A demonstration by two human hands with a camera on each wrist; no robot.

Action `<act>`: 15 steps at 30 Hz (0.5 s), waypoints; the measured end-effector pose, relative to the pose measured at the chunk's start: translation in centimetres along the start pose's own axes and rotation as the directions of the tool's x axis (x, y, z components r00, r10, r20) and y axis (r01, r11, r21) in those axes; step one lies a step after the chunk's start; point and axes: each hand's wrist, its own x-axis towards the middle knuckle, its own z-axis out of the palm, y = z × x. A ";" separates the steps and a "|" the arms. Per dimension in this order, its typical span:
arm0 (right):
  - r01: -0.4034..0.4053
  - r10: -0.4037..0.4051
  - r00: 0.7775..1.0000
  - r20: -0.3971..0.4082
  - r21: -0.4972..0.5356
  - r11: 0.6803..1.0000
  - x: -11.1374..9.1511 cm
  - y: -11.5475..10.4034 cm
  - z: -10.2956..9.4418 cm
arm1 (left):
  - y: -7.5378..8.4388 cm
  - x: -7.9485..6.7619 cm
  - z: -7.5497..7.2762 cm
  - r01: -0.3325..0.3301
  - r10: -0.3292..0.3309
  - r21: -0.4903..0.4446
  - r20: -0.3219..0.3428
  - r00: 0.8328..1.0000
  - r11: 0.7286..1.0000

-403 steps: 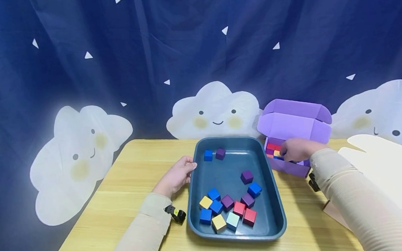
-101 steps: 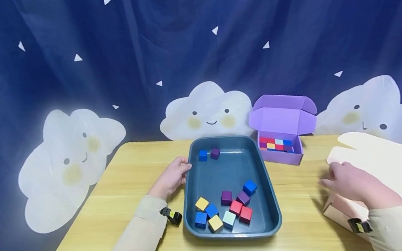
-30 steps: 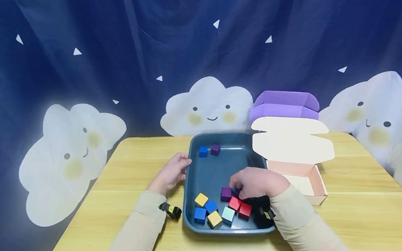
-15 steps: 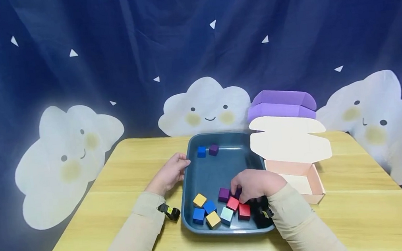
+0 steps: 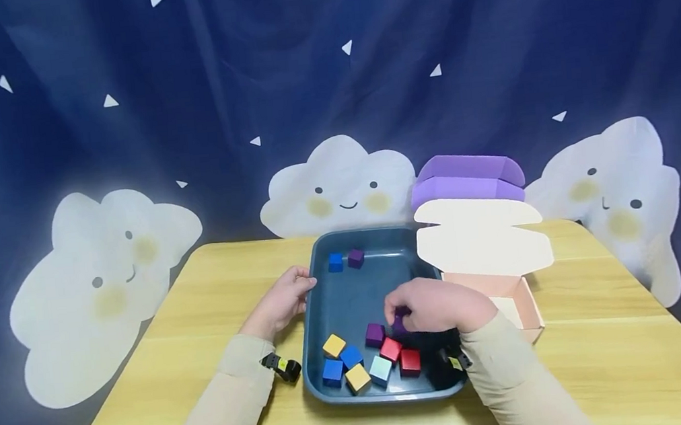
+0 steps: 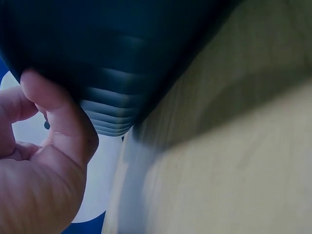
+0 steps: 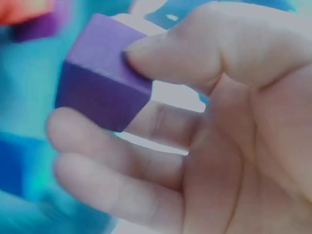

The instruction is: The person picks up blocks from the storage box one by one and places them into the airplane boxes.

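Altogether, cubes: eleven countable in the head view, ten lying in the tray [image 5: 348, 299] and one held.
Blue cubes [image 5: 333, 373]: three; two in the near-left cluster, one toward the far left corner.
Purple cubes [image 5: 375, 335]: three; one just beside that far blue, one behind the reds, one held.
Red cubes [image 5: 410, 363]: two, close together near the front.
Yellow cubes [image 5: 358, 378]: two, among the near blues.
Pale green cube [image 5: 381, 371]: one, between a yellow and the reds.
Right hand [image 5: 430, 306]: pinching the held purple cube [image 7: 100, 73] over the tray's near right part; cannot tell whether the cube touches the tray floor.
Left hand [image 5: 284, 298]: gripping the tray's left rim.
Right wrist view only: the thumb on one face of the cube, fingers on the opposite side; from the head, knuckles cover much of it.
Left wrist view only: the tray's dark outer wall with pale bands, and shadow across the surface [image 5: 608, 351].
Boxes: two; a pink box [image 5: 529, 304], open, right of the tray, and a purple box [image 5: 466, 188] behind it.
In the way: the pink box's raised cream lid [image 5: 483, 244] hides the purple box's inside; the right hand and sleeve cover part of the tray.
Backdrop: one navy curtain [image 5: 277, 42], three smiling clouds [image 5: 339, 192].
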 end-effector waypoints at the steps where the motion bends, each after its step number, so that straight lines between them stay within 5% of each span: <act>1: 0.022 -0.022 0.999 -0.041 -0.002 1.000 -0.4 0.1 -0.6 | -0.1 -0.1 -0.1 -0.003 0.003 -0.007 -0.002 1.000 1.000; 8: -0.031 0.031 0.950 -0.311 0.008 1.000 -4.5 1.9 -4.2 | -0.7 -0.3 -0.6 -0.018 0.017 -0.025 -0.018 1.000 1.000; 15: -0.180 0.176 0.913 -0.367 0.024 0.983 -6.9 5.8 -3.8 | -0.8 -0.1 -0.1 -0.018 0.018 0.009 -0.016 1.000 1.000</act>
